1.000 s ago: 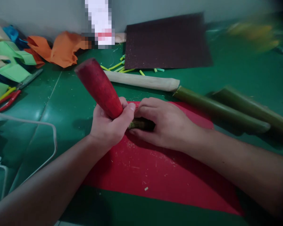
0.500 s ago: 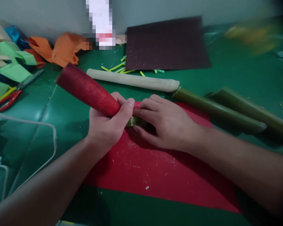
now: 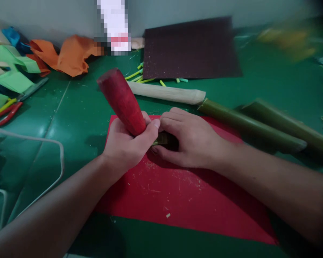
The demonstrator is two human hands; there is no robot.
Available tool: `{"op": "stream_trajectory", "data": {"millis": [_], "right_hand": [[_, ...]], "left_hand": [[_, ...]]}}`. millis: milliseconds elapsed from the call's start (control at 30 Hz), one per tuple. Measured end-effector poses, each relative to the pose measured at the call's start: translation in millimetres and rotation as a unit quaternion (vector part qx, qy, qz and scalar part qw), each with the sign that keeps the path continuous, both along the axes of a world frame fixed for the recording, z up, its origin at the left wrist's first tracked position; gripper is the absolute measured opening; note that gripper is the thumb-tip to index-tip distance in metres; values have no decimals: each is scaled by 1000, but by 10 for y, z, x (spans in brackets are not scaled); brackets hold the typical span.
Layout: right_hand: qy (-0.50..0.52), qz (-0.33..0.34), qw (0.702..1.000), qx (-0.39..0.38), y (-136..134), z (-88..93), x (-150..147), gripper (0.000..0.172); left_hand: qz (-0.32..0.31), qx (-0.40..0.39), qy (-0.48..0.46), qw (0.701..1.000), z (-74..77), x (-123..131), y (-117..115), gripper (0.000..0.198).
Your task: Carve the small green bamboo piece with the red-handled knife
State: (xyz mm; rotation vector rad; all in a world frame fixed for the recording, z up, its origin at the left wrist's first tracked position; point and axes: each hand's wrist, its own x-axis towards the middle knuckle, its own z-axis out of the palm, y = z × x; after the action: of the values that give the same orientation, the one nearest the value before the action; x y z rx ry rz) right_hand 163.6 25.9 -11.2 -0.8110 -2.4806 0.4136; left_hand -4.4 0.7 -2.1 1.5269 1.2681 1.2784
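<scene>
My left hand [image 3: 129, 143] is wrapped round a thick red wooden handle [image 3: 123, 102], which tilts up and to the left. Whatever sits at its lower end is hidden by my fingers. Close against it, my right hand [image 3: 191, 138] is curled over a short piece of green bamboo [image 3: 161, 139], pinning it on the red sheet [image 3: 156, 193]. Most of that piece is covered by my fingers. The tips of both hands meet over the bamboo. Small pale shavings are scattered on the sheet in front.
Behind my hands lie a peeled pale bamboo length [image 3: 167, 92], a green bamboo tube [image 3: 250, 123] and a split green one [image 3: 293, 125]. A dark brown sheet [image 3: 191, 50] is farther back. To the left are scissors [image 3: 9, 114], orange cloth [image 3: 75, 55] and a white cable [image 3: 60, 154].
The red handle has swung more upright, its top moving right. My left hand has shifted slightly right, towards my right hand, which stays almost in place.
</scene>
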Motion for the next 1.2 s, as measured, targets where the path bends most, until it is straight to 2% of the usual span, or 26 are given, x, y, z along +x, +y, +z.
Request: {"op": "stream_trajectory", "data": {"millis": [233, 433, 600, 733, 933, 1067, 1200], "right_hand": [[7, -6, 1000, -3, -26, -22, -9, 12], [-6, -21, 1000, -21, -21, -14, -14, 20], [-15, -16, 999, -37, 2, 2, 0, 20], [6, -18, 998, -61, 10, -1, 3, 20], [25, -13, 998, -51, 10, -12, -4, 16], [22, -15, 998, -55, 7, -12, -7, 14], [8, -28, 998, -58, 0, -11, -9, 15]], "left_hand": [[-23, 21, 29, 999, -16, -11, 3, 30], [55, 33, -2, 998, -30, 62, 3, 24], [85, 29, -13, 996, 13, 97, 9, 30], [61, 10, -45, 997, 50, 91, 1, 34], [14, 2, -29, 999, 38, 72, -4, 28], [23, 34, 18, 999, 13, 56, 3, 26], [31, 26, 31, 999, 3, 57, 10, 26]]}}
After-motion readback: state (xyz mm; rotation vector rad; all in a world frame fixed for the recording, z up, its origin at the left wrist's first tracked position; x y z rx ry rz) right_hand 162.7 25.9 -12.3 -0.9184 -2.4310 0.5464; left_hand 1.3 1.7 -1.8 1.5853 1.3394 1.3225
